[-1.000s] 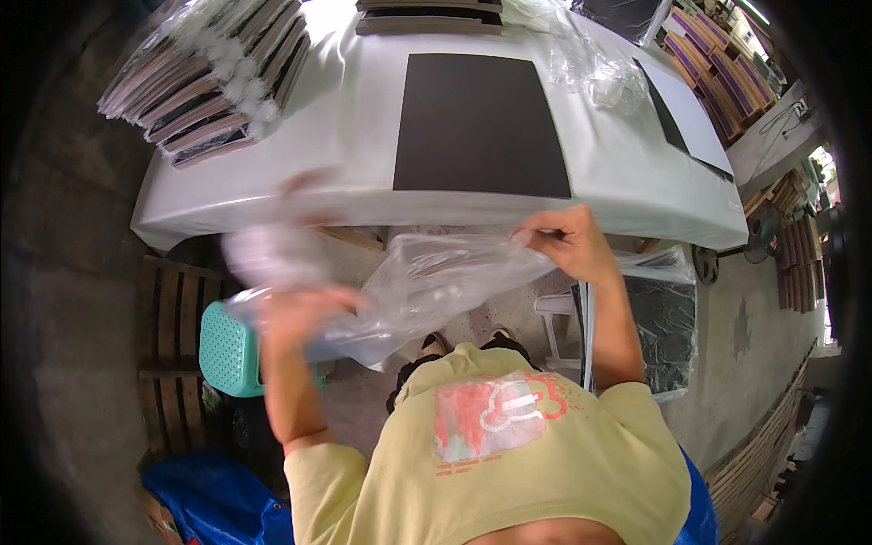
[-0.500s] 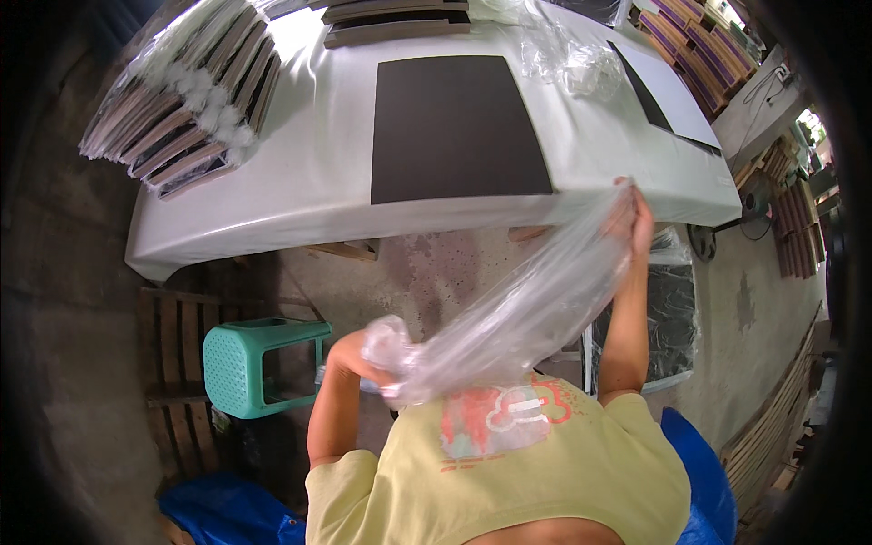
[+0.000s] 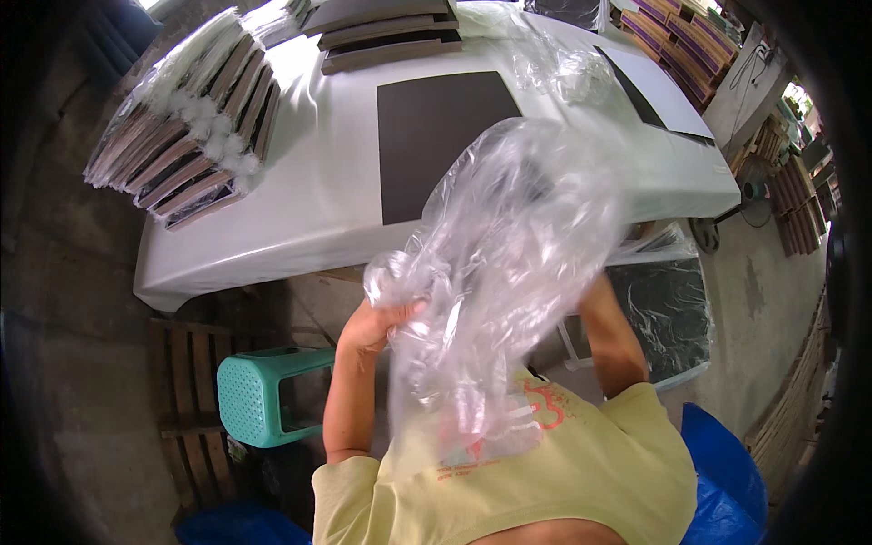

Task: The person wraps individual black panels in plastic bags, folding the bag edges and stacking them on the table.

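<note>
A large clear plastic bag [image 3: 518, 245] billows in front of my chest, crumpled at its left end and blurred by motion on the right. My left hand [image 3: 386, 320] is closed around the bunched plastic, the thumb lying over it. My right forearm [image 3: 613, 331] reaches up behind the bag; the film hides the right hand and its fingers. Beyond the bag, a flat black sheet [image 3: 436, 136] lies on the white-covered table [image 3: 300, 182]. The bag overlaps the sheet's lower right part in view.
Wrapped panels [image 3: 195, 136] lean in a row at the table's left. Dark boards [image 3: 386, 41] are stacked at the back. At the right lie crumpled film [image 3: 572, 77] and a white sheet [image 3: 658, 91]. A green stool [image 3: 254, 400] and a film-wrapped dark panel [image 3: 663, 309] flank me.
The bag has gone from a stretched diagonal strip to a wide, puffed-out shape. My left hand has risen slightly, while my right hand has dropped behind the plastic.
</note>
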`<state>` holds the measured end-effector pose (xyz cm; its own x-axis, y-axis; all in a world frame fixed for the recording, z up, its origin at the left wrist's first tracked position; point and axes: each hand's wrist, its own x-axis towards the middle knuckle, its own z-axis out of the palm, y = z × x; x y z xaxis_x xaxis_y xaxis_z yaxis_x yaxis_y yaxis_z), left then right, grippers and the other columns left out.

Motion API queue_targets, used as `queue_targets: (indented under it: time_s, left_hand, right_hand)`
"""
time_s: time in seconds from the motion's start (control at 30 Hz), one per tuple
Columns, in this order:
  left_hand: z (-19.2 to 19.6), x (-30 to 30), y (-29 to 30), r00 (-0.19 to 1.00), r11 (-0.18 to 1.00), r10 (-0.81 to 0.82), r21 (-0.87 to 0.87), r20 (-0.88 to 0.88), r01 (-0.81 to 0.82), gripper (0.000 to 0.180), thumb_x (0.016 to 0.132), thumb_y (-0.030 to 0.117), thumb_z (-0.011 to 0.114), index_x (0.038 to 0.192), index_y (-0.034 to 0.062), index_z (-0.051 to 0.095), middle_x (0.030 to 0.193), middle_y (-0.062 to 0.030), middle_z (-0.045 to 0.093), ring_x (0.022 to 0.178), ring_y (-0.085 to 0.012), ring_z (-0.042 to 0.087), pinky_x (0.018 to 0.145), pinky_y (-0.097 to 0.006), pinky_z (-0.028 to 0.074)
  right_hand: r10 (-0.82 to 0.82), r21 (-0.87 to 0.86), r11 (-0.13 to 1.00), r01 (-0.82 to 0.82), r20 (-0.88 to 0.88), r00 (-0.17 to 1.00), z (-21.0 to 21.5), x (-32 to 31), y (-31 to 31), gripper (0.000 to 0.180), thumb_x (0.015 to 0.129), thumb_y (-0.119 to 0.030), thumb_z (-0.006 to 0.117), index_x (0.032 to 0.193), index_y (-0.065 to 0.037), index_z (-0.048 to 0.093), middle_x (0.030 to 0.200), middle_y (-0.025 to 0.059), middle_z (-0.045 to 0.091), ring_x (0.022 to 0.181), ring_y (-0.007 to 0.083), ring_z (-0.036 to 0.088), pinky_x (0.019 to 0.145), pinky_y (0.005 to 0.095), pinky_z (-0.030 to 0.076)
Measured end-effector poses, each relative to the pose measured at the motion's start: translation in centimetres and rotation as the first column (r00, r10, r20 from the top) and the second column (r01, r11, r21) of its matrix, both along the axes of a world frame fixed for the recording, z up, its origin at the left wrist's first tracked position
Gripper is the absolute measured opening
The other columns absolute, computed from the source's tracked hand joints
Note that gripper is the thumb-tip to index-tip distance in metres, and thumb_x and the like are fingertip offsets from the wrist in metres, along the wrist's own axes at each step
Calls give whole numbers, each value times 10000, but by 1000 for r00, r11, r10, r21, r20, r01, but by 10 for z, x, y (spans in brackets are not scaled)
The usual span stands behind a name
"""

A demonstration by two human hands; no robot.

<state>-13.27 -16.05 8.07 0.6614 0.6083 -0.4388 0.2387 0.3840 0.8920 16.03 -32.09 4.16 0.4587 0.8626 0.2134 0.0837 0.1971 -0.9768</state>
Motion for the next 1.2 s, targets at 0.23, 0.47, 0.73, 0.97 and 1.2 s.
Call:
queue_targets:
  time_s: [0.23,0.47,0.73,0.97,1.2]
  left_hand:
    - [28,-33,42,219,648,579,-280,785,-708,348,677,130,692,983,32,558,869,-18,574,775,-150,520,734,-297,428]
    - [-6,-2,22,291,649,582,-217,760,-729,375,670,116,696,1006,35,551,890,-21,574,796,-144,520,738,-304,430]
    - [10,-20,76,358,782,492,-222,793,-582,408,661,100,701,1032,40,542,913,-25,573,819,-138,520,743,-311,432]
    - [-41,-6,86,867,986,-167,54,470,161,438,653,86,706,1055,43,535,934,-29,573,840,-132,519,748,-318,434]
    - [-75,-20,15,891,924,-231,-199,391,327,464,726,274,651,1104,47,507,982,-44,562,865,-138,516,732,-327,447]
  right_hand:
    - [840,-11,543,-840,21,542,56,-12,7,420,752,-317,577,1063,-36,554,964,92,589,742,160,547,666,248,448]
    - [430,423,890,-169,-657,619,26,5,-12,584,750,-492,498,1129,-47,502,938,70,587,646,123,517,590,221,439]
    - [335,209,914,-347,-871,359,-37,-41,-30,696,745,-651,418,1117,-68,502,923,51,580,640,105,518,572,231,448]
    - [476,293,875,-387,-362,802,21,-12,-63,446,674,-319,653,1012,-36,592,985,75,568,877,155,531,757,262,424]
    - [401,352,912,-212,-649,647,5,-6,-68,288,714,-209,639,944,-39,600,920,77,582,810,167,545,730,287,436]
